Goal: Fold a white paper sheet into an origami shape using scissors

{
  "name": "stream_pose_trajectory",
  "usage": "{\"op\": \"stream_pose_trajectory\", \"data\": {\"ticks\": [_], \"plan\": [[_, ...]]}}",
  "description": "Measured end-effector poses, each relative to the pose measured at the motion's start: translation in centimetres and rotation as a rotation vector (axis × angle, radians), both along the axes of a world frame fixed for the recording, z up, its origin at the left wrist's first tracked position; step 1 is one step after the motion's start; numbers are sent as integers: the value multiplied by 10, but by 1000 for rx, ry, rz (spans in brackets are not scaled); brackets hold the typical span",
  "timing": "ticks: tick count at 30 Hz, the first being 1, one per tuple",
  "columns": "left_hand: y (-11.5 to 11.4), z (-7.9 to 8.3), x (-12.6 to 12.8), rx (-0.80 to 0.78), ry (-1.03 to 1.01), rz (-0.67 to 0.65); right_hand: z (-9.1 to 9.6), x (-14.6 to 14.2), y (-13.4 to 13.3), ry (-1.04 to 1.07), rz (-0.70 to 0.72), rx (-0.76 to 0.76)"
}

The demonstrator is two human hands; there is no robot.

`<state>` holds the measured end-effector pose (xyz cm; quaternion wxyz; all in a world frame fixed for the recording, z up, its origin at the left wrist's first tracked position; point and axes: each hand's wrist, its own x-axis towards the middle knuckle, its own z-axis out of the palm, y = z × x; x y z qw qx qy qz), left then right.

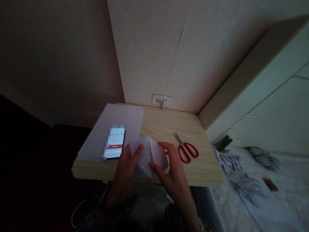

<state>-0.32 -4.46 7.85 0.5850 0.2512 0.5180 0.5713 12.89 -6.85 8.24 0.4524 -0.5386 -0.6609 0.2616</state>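
A folded white paper [151, 154] lies near the front edge of a small pale wooden table [205, 167]. My left hand [125, 170] rests on the paper's left side, its thumb pressed along a fold. My right hand [172, 170] lies on the paper's right side, its fingers curled over the edge and its thumb on the lower fold. Both hands press the paper against the tabletop. Red-handled scissors [187, 149] lie just right of my right hand, blades pointing away from me.
A phone [114, 141] with a lit screen lies on a stack of white sheets [116, 119] at the table's left. A wall socket [161, 100] sits behind the table. Several folded paper pieces [238, 175] lie on the pale surface to the right.
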Motion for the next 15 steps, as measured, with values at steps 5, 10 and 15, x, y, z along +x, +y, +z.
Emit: {"op": "stream_pose_trajectory", "data": {"ticks": [5, 10, 15], "plan": [[-1, 1, -4, -31, -45, 18, -2, 1, 5, 156, 18, -105], [1, -3, -2, -45, -56, 69, 2, 3, 5, 208, -33, -127], [1, -3, 6, -54, -48, 35, 5, 11, 3, 136, -102, -125]]}}
